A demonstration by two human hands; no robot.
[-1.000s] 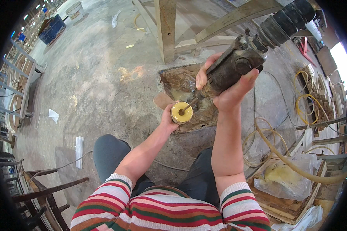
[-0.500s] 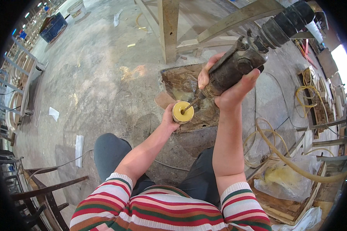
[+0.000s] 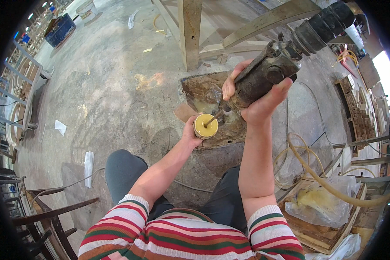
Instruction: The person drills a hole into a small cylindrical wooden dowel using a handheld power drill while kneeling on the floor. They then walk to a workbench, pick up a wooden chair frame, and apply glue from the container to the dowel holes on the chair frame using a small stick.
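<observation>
Left hand (image 3: 190, 132) wraps a small yellow cup (image 3: 205, 126), fingers closed round its left side, held just above a stained board (image 3: 206, 93) on the floor. Right hand (image 3: 258, 97) is clamped on a dirty grey power tool (image 3: 273, 71), thumb and fingers fully round the body, black rear end pointing far right. Tool's bit (image 3: 214, 118) angles down-left into the open top of the cup; tip looks to sit in the yellow contents, can't tell how deep.

Near side: person's knees in dark trousers and striped sleeves. Right: looped yellow hose (image 3: 329, 173), and a plastic bag (image 3: 320, 201) with yellow stuff in a wooden crate. Far: a wooden frame leg (image 3: 190, 30) standing on the concrete floor (image 3: 95, 86). Left: scraps of paper, metal racks, a dark wooden chair at near left.

Risks, as judged: cup is only hand-held, so if the tool spins up it could twist out of the grip or fling yellow stuff. Bit sits close to the left fingers; a slip sideways could catch them. Hose loops near the knees could snag.

Versus a second ago: nearly the same pose; cup and left hand have shifted slightly, tool stays gripped the same way, bit still in the cup.
</observation>
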